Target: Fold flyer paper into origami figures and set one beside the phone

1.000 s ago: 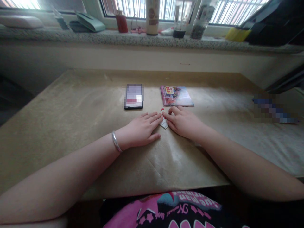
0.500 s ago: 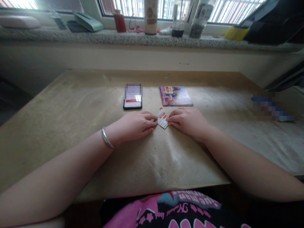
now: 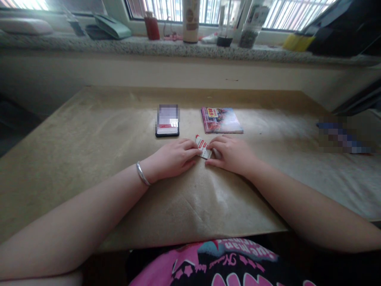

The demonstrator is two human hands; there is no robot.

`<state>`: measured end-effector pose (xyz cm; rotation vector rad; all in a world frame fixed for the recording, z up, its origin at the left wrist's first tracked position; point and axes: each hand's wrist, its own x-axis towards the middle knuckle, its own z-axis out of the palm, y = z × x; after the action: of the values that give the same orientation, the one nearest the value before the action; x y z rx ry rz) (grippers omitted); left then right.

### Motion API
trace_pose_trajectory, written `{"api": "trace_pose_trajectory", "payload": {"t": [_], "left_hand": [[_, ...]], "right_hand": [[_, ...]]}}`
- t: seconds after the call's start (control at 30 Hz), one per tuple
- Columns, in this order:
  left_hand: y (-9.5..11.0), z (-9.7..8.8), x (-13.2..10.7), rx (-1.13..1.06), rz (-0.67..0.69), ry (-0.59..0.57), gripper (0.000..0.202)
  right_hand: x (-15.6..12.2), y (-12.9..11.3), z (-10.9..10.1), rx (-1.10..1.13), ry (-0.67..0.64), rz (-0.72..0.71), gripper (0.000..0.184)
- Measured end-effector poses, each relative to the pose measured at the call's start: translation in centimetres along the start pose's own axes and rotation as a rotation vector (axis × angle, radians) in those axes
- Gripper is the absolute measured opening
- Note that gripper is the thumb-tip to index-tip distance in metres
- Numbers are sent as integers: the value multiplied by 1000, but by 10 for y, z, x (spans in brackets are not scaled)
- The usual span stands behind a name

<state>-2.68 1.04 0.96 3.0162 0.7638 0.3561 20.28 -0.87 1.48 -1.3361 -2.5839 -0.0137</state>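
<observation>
A small folded piece of printed paper (image 3: 203, 146), white with red print and a pointed red-tipped top corner, lies on the table between my hands. My left hand (image 3: 180, 157) presses its fingertips on the paper's lower left edge. From the other side, my right hand (image 3: 230, 153) has its fingers curled over the right edge, the thumb beneath at the lower corner. The fingertips partly cover the paper's sides. A silver bangle (image 3: 143, 173) circles my left wrist.
Beyond my hands lie a phone (image 3: 167, 132) and a colourful booklet (image 3: 228, 121). A blurred blue item (image 3: 342, 137) is at the table's (image 3: 133, 206) right. Bottles, including a red one (image 3: 152, 28), stand on the stone windowsill (image 3: 119, 47).
The paper has turned, its pointed tip swinging to the left. My left hand has shifted slightly right, and the right thumb has spread away from the fingers.
</observation>
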Motion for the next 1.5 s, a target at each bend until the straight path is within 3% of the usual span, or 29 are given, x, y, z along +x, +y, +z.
{"api": "trace_pose_trajectory", "payload": {"t": [0.23, 0.43, 0.7, 0.87, 1.1, 1.33, 1.5], "left_hand": [[-2, 2, 1, -84, -38, 94, 25], [-5, 3, 1, -88, -130, 87, 19], [0, 1, 3, -9, -187, 84, 21], [0, 2, 6, 18, -200, 96, 20], [-3, 4, 5, -107, -216, 98, 12], [-2, 6, 4, -164, -274, 160, 12], [-1, 7, 4, -149, -248, 191, 25]], "right_hand": [[2, 9, 3, 130, 5, -122, 26], [1, 14, 2, 198, 3, -232, 17], [2, -4, 4, 91, 19, -21, 12], [3, -6, 8, 127, 33, 32, 14], [5, 0, 15, 311, 79, 95, 7], [6, 2, 24, 614, 103, 253, 20], [7, 0, 27, 676, 108, 197, 30]]}}
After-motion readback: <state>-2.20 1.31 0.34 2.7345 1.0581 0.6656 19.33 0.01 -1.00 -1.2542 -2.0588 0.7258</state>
